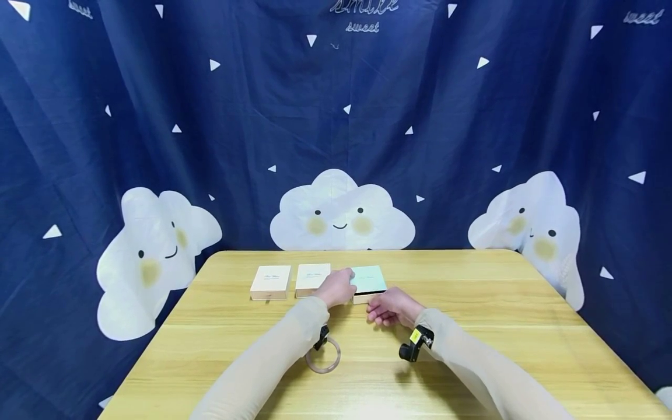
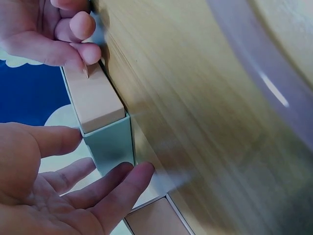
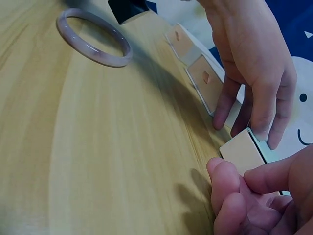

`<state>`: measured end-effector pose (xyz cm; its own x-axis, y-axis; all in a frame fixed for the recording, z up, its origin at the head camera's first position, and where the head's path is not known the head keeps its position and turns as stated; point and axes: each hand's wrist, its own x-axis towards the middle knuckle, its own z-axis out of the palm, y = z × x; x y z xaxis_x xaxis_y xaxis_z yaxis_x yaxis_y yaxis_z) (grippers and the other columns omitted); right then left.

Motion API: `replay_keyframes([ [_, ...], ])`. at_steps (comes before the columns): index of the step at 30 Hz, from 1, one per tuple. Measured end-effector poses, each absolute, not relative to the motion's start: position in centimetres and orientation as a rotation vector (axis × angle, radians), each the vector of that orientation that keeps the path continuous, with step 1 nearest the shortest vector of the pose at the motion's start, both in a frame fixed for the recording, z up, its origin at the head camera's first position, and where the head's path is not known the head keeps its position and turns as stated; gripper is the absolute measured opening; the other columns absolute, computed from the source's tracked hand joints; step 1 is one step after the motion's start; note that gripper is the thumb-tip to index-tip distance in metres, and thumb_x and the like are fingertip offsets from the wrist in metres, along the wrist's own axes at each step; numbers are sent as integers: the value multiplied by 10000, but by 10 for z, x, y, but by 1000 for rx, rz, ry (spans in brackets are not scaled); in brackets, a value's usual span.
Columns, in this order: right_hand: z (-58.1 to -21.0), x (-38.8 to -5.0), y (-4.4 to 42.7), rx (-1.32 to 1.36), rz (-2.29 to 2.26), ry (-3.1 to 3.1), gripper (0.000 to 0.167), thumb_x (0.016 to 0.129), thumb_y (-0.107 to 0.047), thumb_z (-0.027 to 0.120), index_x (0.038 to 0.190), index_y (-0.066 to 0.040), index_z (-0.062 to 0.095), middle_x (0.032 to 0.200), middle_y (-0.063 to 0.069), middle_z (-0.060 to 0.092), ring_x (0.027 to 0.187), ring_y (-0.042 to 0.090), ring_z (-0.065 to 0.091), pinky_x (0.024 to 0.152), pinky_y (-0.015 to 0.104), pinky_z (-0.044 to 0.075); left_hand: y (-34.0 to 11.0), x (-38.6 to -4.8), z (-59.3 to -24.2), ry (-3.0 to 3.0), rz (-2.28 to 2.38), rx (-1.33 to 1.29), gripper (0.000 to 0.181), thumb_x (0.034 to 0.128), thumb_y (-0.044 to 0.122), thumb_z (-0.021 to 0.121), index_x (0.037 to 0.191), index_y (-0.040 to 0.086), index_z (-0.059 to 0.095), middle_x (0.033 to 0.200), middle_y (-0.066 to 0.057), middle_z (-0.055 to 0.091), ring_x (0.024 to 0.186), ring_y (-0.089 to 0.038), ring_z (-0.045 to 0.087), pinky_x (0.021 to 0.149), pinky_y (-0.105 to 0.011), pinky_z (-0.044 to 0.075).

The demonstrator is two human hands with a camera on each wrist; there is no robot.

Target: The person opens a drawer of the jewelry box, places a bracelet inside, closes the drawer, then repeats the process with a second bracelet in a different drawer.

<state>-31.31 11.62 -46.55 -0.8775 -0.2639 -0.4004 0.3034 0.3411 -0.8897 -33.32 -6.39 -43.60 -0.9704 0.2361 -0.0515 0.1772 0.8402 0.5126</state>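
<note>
A mint-green drawer box (image 1: 368, 279) stands near the table's far side, its pale pink inner drawer (image 2: 98, 95) slid slightly out towards the person. With thumb and fingers about the sleeve's left side, my left hand (image 1: 338, 287) holds the box. My right hand (image 1: 395, 307) is at the drawer's front, where thumb and index finger pinch its small pull tab (image 2: 87, 71). Two white drawer boxes stand to the left: the nearer one (image 1: 313, 279) is partly covered by the left hand, and the farther one (image 1: 270, 281) is fully visible.
A pale purple bangle (image 3: 93, 48) lies on the wooden table (image 1: 472, 326), close under the left wrist. Dark cameras are strapped to both wrists, including the right wrist camera (image 1: 416, 344). Behind the table hangs a dark blue curtain (image 1: 336, 128) with cloud prints.
</note>
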Motion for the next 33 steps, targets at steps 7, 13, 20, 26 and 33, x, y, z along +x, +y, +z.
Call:
replay_keyframes([
  [7, -466, -304, 119, 30, -1572, 2124, 194, 956, -111, 582, 923, 23, 718, 693, 27, 710, 498, 57, 572, 477, 182, 453, -62, -334, -437, 2900, 795, 335, 452, 979, 152, 602, 1403, 8, 539, 1419, -176, 582, 1000, -244, 608, 897, -388, 503],
  [13, -467, -296, 119, 32, -1577, 2125, 190, 949, -118, 591, 924, 23, 717, 698, 26, 709, 505, 62, 573, 480, 184, 455, -62, -335, -439, 2904, 793, 342, 456, 973, 147, 607, 1403, 9, 539, 1420, -177, 580, 968, -235, 607, 889, -388, 506],
  [20, -468, -289, 120, 16, -1589, 2129, 204, 946, -127, 601, 952, 42, 715, 710, 39, 712, 506, 67, 577, 479, 185, 462, -63, -335, -440, 2902, 791, 359, 453, 977, 148, 598, 1404, 7, 535, 1428, -173, 574, 940, -223, 600, 872, -373, 502],
  [26, -465, -283, 120, 3, -1581, 2139, 210, 946, -129, 596, 946, 42, 718, 691, 26, 703, 502, 64, 570, 479, 188, 461, -65, -334, -439, 2889, 803, 364, 452, 991, 151, 586, 1414, 6, 525, 1443, -175, 560, 941, -231, 597, 883, -377, 496],
  [33, -464, -279, 118, 22, -1589, 2140, 197, 945, -121, 595, 923, 32, 716, 666, 14, 680, 493, 60, 551, 470, 182, 451, -65, -336, -438, 2893, 814, 362, 448, 987, 148, 591, 1405, 0, 533, 1431, -186, 568, 961, -249, 598, 859, -387, 499],
])
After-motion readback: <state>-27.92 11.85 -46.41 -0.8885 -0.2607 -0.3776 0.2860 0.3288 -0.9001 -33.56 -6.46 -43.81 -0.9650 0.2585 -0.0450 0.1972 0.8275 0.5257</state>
